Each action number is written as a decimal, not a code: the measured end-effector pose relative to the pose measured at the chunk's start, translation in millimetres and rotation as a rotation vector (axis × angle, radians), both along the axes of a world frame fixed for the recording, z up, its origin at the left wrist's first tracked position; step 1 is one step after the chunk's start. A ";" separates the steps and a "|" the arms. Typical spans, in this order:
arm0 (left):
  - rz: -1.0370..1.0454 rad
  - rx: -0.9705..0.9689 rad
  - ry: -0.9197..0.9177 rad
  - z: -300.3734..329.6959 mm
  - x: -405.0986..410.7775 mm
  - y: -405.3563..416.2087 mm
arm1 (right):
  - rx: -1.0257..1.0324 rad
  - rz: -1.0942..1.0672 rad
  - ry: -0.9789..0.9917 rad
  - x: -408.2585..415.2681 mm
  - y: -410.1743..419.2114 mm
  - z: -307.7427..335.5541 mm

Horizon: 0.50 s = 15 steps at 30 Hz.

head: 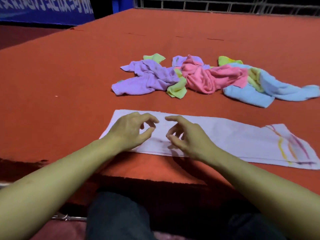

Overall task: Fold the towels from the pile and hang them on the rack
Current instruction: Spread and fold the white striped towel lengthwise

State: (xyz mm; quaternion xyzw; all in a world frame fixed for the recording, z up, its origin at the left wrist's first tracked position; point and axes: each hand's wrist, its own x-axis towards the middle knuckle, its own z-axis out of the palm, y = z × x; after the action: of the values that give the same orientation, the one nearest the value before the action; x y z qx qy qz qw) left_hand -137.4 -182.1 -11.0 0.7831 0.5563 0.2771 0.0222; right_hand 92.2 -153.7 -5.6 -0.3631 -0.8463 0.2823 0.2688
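Both hands, the left hand (131, 130) and right hand (187, 135), hovered loosely curled, gripping nothing, over a flat white towel (233, 137); the crumpled towel pile (199, 77) lay beyond on the red table (69, 75).

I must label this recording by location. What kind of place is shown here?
Hard to say, but probably an indoor hall or staged work area, not a home. A large red felt-covered table fills the view, with a blue banner and a metal railing behind it.
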 end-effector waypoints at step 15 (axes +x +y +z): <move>-0.313 -0.317 -0.179 7.7 324.2 144.9 | -0.040 -0.931 -0.223 334.6 43.7 -4.9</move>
State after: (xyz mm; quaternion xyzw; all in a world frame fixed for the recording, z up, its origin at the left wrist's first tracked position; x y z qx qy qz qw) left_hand 186.7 -37.1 -3.3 0.8189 0.4603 0.2480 0.2367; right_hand 426.8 -110.0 -10.5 -0.7367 -0.6118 0.1075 0.2673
